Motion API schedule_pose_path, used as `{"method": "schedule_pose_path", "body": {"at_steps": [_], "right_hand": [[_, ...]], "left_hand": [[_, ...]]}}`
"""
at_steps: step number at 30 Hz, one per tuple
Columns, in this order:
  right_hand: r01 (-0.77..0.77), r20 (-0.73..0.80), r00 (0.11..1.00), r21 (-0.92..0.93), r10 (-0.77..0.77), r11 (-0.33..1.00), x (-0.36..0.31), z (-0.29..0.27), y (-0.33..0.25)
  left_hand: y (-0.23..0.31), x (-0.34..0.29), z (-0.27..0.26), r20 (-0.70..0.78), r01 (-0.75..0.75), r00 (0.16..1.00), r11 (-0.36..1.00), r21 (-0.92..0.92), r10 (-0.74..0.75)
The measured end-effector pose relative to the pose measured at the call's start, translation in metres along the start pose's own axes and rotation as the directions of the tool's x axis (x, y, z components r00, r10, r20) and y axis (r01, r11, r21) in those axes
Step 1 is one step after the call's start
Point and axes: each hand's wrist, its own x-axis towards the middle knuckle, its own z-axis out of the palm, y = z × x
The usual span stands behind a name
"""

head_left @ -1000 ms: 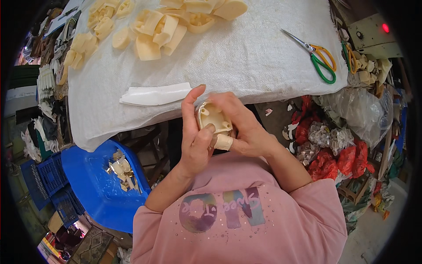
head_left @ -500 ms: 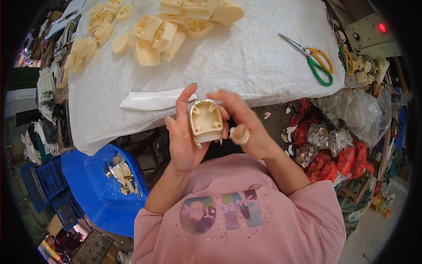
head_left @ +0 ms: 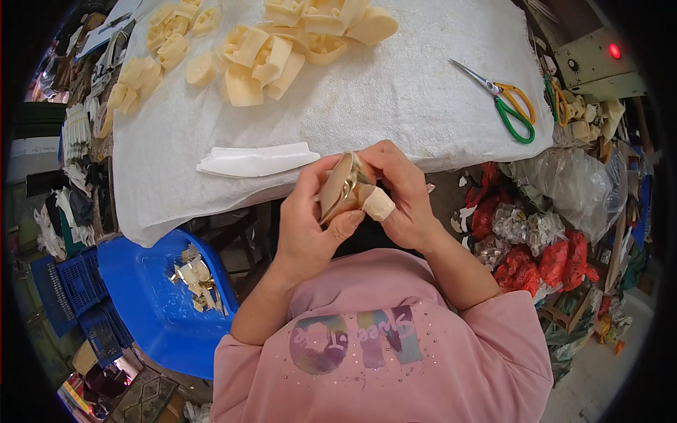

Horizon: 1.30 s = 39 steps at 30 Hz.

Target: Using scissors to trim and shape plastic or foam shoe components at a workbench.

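Holding gold-and-cream piece (head_left: 340, 185) between both hands, just in front of near edge of surface (head_left: 395, 113), above pink shirt (head_left: 395, 282). Seen at a slant, with glossy gold along its edge; too turned to read its inside.

Gripping its left side with left hand (head_left: 309, 224), closed, thumb across near end, fingers behind. Clasping its right side with right hand (head_left: 405, 201), likewise closed, fingers bent over far end; fingertips partly hidden. Wearing cream wrap (head_left: 379, 204) on right thumb, near left thumb tip.

On surface, along near edge and just beyond left hand: white strip (head_left: 257, 160), lying flat. At far left and centre: cream moulded parts (head_left: 257, 60), heaped and touching in clusters. Toward right edge, well apart from both hands: scissors (head_left: 504, 99), lying with tips pointing to upper left, one handle loop green, one yellow.

Below surface at left: blue basin (head_left: 148, 289), containing gold and pale scraps (head_left: 199, 282). Below surface at right: red bags (head_left: 557, 257), among clear plastic. At upper right: pale box (head_left: 596, 67), showing lit red lamp (head_left: 615, 51).
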Motion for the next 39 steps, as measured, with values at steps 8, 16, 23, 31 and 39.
{"method": "schedule_pose_path", "body": {"at_steps": [8, 16, 23, 31, 39], "right_hand": [[-0.572, 0.371, 0.818, 0.438, 0.440, 0.694, 0.014, -0.020, 0.007], [-0.189, 0.189, 0.965, 0.022, 0.182, 0.982, 0.005, -0.006, 0.002], [-0.534, 0.330, 0.840, 0.645, 0.431, 0.547, -0.007, -0.006, 0.011], [-0.314, -0.094, 0.941, 0.107, 0.324, 0.943, -0.008, 0.016, -0.003], [-0.392, 0.098, 0.912, 0.502, 0.399, 0.771, -0.016, 0.016, 0.005]], "left_hand": [[0.014, 0.007, -0.007, 0.140, -0.337, 0.931, 0.641, 0.689, 0.338], [0.010, 0.010, -0.011, 0.220, -0.467, 0.855, 0.511, 0.722, 0.470], [-0.003, 0.012, -0.001, 0.142, -0.453, 0.798, 0.427, 0.783, 0.586], [-0.013, 0.013, 0.008, 0.116, -0.403, 0.738, 0.298, 0.865, 0.664], [-0.015, 0.014, 0.000, 0.179, -0.434, 0.704, 0.217, 0.874, 0.687]]}}
